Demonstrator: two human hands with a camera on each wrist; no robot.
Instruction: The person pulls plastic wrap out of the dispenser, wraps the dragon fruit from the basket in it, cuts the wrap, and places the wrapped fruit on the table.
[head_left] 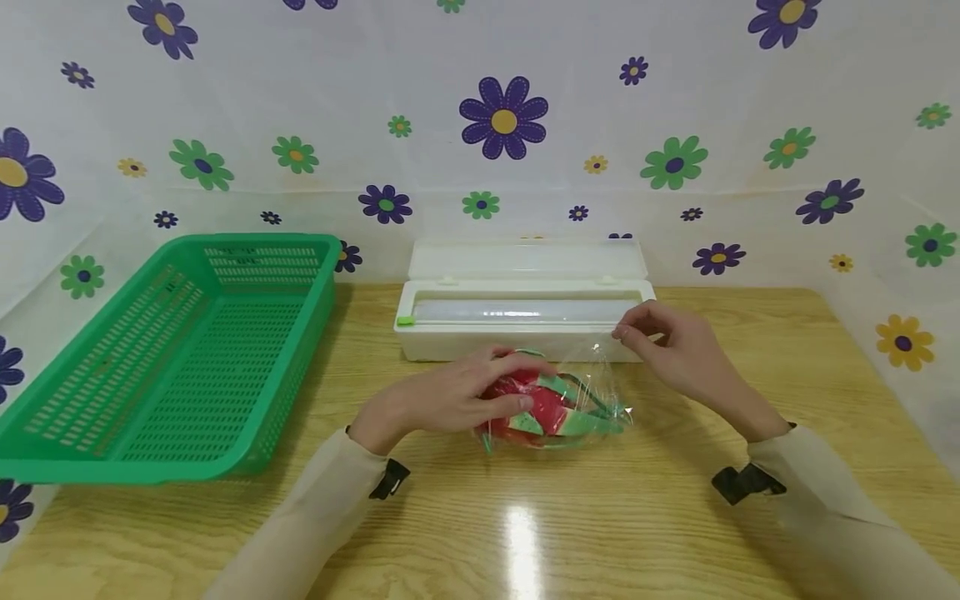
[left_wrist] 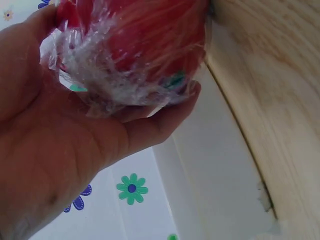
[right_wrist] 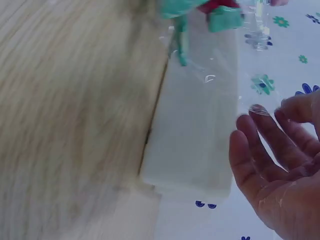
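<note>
A red and green bundle [head_left: 551,408], its kind unclear under clear wrap, lies low in front of the wrap dispenser. My left hand [head_left: 453,392] grips its left end, thumb and fingers curved round the film-covered red side. Crumpled film covers the bundle's red end [left_wrist: 145,45] in the left wrist view. To the right, my right hand [head_left: 678,350] pinches the edge of the cling film [head_left: 596,358] between thumb and finger. The film stretches from there down to the bundle's green tips. In the right wrist view, the other fingers [right_wrist: 240,155] of that hand are loosely bent.
Behind the hands stands a white cling film dispenser [head_left: 517,343], its lid [head_left: 525,260] raised and a film roll [head_left: 495,311] inside. A green plastic basket [head_left: 292,350] is at the left of the wooden table [head_left: 600,533]. Flower-printed cloth [head_left: 570,100] hangs behind.
</note>
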